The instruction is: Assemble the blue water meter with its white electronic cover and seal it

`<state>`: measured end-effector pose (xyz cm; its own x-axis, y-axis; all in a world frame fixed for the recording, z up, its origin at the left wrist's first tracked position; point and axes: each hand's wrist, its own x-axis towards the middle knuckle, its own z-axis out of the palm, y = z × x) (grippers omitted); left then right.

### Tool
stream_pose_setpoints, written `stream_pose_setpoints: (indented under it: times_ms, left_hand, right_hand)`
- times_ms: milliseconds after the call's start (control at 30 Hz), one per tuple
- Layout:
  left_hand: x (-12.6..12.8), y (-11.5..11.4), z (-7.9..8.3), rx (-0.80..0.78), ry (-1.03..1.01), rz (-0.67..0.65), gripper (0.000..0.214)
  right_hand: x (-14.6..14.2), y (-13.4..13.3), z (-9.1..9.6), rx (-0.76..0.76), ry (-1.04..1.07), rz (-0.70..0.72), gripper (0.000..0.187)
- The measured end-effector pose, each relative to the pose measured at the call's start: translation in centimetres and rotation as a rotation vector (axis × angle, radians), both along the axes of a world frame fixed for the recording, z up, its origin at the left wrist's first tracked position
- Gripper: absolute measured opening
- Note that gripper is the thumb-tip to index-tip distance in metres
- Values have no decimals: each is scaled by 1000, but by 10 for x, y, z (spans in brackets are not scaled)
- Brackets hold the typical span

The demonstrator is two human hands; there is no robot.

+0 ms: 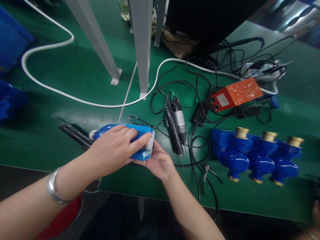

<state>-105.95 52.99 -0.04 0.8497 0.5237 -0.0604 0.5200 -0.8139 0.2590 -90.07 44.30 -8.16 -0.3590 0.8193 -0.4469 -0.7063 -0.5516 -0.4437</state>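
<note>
A blue water meter point(143, 129) with a lighter blue housing and a white cap at its left end is held just above the green bench, near its front edge. My left hand point(113, 146) lies over the top of the meter, its fingers bent around the housing. From below and the right, my right hand point(160, 161) supports the housing; some of its fingers are hidden beneath. Left of the meter lies a black electric screwdriver point(75, 134), partly covered by my left hand and forearm. Two more electric screwdrivers point(175, 128) rest side by side to the right.
Three blue meter bodies point(261, 165) with brass ends stand in a row at right. An orange box point(243, 93), tangled black cables and pliers point(207, 169) lie between. Grey metal legs point(141, 43) and a white cable point(100, 106) cross the back. Another person's hand point(315, 213) shows at the right edge.
</note>
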Motion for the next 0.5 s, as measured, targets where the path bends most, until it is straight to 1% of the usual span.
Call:
stream_pose_setpoints:
  times_ms: [33, 100, 167, 200, 300, 367, 433, 500]
  left_hand:
    - [2, -1, -3, -45, -3, -54, 52]
    - [7, -6, -9, -139, -35, -116, 51]
    - [9, -11, -14, -185, -64, -159, 52]
    - [9, -14, -17, -195, -77, -176, 50]
    - [7, -20, -27, -239, -155, -176, 44]
    - [4, -22, -33, -261, -192, -159, 44]
    - [1, -24, -38, -226, -169, -186, 45]
    - [-2, -28, -40, -185, -131, -220, 45]
  right_hand:
    - [-2, -3, -8, -25, -60, -14, 60]
    - [-8, -9, -21, -60, -215, -24, 48]
    - [-13, -15, -29, -71, -358, -3, 43]
    - [-13, -18, -30, -71, -442, 21, 42]
    - [2, -20, -23, -54, -784, 121, 33]
    - [20, -12, -12, -34, -1109, 135, 28]
    - [36, 3, -2, 2, -1463, 101, 34]
    - [45, 23, 5, 52, -1754, 108, 44]
